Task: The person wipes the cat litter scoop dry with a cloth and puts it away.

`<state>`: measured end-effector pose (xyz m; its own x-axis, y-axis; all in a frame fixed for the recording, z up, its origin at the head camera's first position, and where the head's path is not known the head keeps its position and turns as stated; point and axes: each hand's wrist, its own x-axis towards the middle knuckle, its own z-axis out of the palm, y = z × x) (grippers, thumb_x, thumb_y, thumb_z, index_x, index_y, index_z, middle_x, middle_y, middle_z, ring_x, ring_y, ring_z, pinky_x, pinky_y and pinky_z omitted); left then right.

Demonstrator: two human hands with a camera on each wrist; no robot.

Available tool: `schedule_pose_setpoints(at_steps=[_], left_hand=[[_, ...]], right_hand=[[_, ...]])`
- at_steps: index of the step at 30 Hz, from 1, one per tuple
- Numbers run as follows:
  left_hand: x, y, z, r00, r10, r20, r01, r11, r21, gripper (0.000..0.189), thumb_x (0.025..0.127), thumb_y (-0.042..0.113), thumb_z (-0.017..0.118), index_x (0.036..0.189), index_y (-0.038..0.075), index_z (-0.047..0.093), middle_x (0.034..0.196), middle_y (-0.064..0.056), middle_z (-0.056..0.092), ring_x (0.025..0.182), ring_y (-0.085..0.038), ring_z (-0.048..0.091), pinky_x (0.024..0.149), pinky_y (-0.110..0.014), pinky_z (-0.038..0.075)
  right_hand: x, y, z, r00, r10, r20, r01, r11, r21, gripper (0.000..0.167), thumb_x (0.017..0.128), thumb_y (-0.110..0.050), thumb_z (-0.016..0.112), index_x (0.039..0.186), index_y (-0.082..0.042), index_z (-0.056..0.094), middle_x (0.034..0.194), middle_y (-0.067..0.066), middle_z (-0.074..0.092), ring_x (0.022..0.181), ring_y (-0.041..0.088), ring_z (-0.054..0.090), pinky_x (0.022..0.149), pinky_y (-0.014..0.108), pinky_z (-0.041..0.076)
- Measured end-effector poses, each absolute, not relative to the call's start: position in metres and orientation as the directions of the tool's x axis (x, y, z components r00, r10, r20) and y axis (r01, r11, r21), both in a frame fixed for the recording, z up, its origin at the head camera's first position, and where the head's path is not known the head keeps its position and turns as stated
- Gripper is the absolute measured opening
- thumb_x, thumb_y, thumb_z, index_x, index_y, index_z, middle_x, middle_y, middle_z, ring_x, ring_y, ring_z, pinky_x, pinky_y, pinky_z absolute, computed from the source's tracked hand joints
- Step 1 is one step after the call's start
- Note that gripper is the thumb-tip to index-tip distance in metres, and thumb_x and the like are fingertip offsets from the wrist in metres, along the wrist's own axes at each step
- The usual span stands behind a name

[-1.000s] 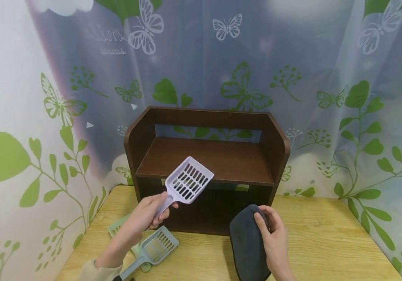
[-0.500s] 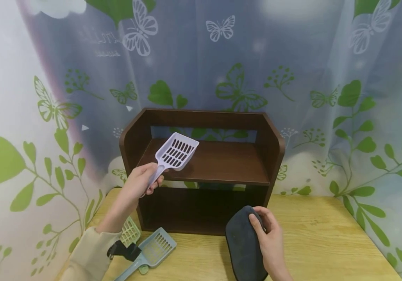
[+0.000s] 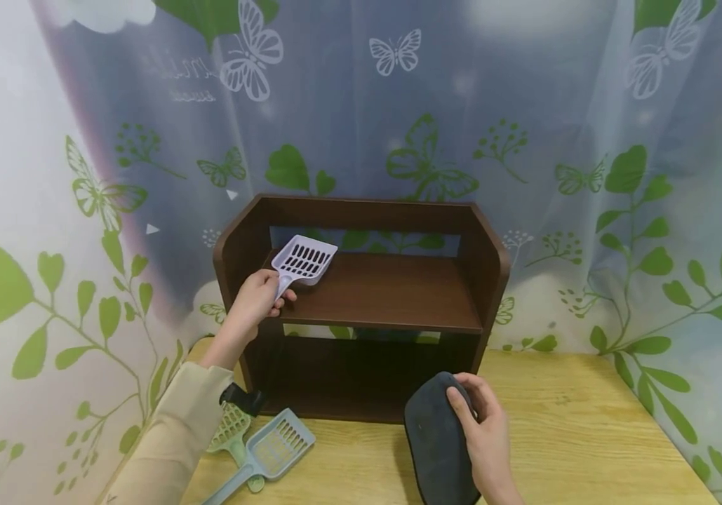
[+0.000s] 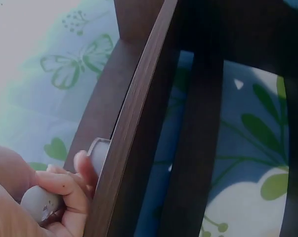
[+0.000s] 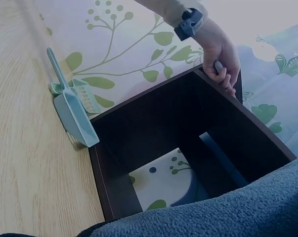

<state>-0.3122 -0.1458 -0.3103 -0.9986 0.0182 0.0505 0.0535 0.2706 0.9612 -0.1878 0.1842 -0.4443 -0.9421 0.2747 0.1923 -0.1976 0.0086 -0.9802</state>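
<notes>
Scoop of pale lilac slotted plastic (image 3: 305, 257): over the upper tier, left side, of a dark brown wooden shelf unit (image 3: 392, 289); cannot tell if it touches.
Left hand (image 3: 257, 300): fingers curled round that scoop's handle.
Right hand (image 3: 485, 429): fingers and thumb pinching the far right edge of a dark blue-grey rounded fabric piece (image 3: 435, 436).
Table of yellow wood grain (image 3: 578, 414): near left, a light blue slotted plastic scoop (image 3: 266, 463) lies across a pale green latticed plastic scoop (image 3: 234, 426).
</notes>
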Motion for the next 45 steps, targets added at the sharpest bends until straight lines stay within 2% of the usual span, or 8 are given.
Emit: schedule_pose_setpoints(at_steps=[5,11,16,19,23,30,35,45], left_hand=[[-0.324,-0.146,-0.306,-0.999,0.036,-0.022,-0.015,0.181,0.983,0.041,0.109,0.01,0.02,0.142,-0.014,0.029,0.078,0.001,0.067,0.057,-0.002,0.049,0.053,-0.013,0.046],[-0.327,-0.147,-0.303,-0.992,0.092,-0.081,-0.074,0.081,0.994,0.042,0.109,0.008,0.022,0.144,-0.015,0.022,0.09,-0.01,0.071,0.062,-0.006,0.062,0.062,-0.019,0.056],[-0.323,-0.149,-0.303,-0.991,0.123,-0.054,-0.032,0.179,0.983,0.043,0.108,0.007,0.028,0.141,-0.019,0.033,0.103,-0.02,0.07,0.068,-0.008,0.063,0.067,-0.021,0.057],[-0.322,-0.151,-0.304,-0.991,0.132,-0.021,0.018,0.289,0.957,0.044,0.108,0.013,0.032,0.137,-0.019,0.043,0.116,-0.027,0.067,0.083,-0.014,0.066,0.077,-0.026,0.058],[-0.32,-0.154,-0.303,-0.993,0.115,-0.006,0.042,0.414,0.909,0.047,0.109,0.021,0.038,0.14,-0.014,0.046,0.128,-0.027,0.06,0.102,-0.021,0.062,0.089,-0.032,0.054],[-0.313,-0.157,-0.3,-0.994,0.107,0.024,0.077,0.525,0.847,0.049,0.109,0.025,0.041,0.143,-0.01,0.047,0.13,-0.023,0.056,0.11,-0.027,0.053,0.096,-0.04,0.046],[-0.307,-0.159,-0.3,-0.991,0.097,0.095,0.132,0.532,0.836,0.053,0.108,0.023,0.046,0.149,-0.008,0.038,0.145,-0.029,0.047,0.128,-0.037,0.05,0.109,-0.05,0.042],[-0.285,-0.173,-0.307,-0.945,0.117,0.305,0.325,0.451,0.831,0.045,0.107,0.015,0.05,0.148,-0.001,0.044,0.143,-0.026,0.053,0.127,-0.038,0.056,0.1,-0.045,0.048]], right_hand=[[-0.186,0.183,-0.444,-0.937,0.279,0.209,-0.211,0.023,-0.977,0.029,0.1,-0.02,0.066,0.123,-0.002,0.061,0.114,-0.003,0.066,0.105,0.009,0.064,0.085,0.021,0.054],[-0.184,0.183,-0.445,-0.935,0.275,0.222,-0.228,0.013,-0.974,0.029,0.1,-0.018,0.066,0.122,0.0,0.061,0.112,-0.003,0.067,0.103,0.009,0.064,0.083,0.022,0.055],[-0.184,0.183,-0.446,-0.937,0.272,0.219,-0.225,0.007,-0.974,0.029,0.1,-0.018,0.067,0.122,0.0,0.061,0.112,-0.003,0.067,0.103,0.009,0.064,0.083,0.022,0.055],[-0.184,0.182,-0.446,-0.938,0.269,0.22,-0.228,0.004,-0.974,0.029,0.1,-0.018,0.067,0.122,0.0,0.061,0.112,-0.003,0.067,0.103,0.009,0.064,0.084,0.022,0.055],[-0.184,0.182,-0.446,-0.939,0.265,0.221,-0.229,0.001,-0.973,0.029,0.1,-0.018,0.066,0.123,0.0,0.061,0.112,-0.003,0.067,0.103,0.01,0.064,0.084,0.022,0.055],[-0.183,0.181,-0.445,-0.94,0.268,0.209,-0.214,0.009,-0.977,0.03,0.1,-0.019,0.067,0.123,-0.001,0.061,0.113,-0.003,0.066,0.103,0.01,0.064,0.085,0.022,0.054],[-0.183,0.181,-0.445,-0.942,0.271,0.197,-0.203,0.007,-0.979,0.03,0.1,-0.019,0.066,0.123,-0.001,0.06,0.112,-0.004,0.067,0.102,0.009,0.064,0.084,0.022,0.055],[-0.182,0.181,-0.444,-0.94,0.271,0.206,-0.209,0.019,-0.978,0.029,0.1,-0.019,0.067,0.123,-0.001,0.061,0.112,-0.003,0.067,0.102,0.01,0.063,0.084,0.021,0.054]])
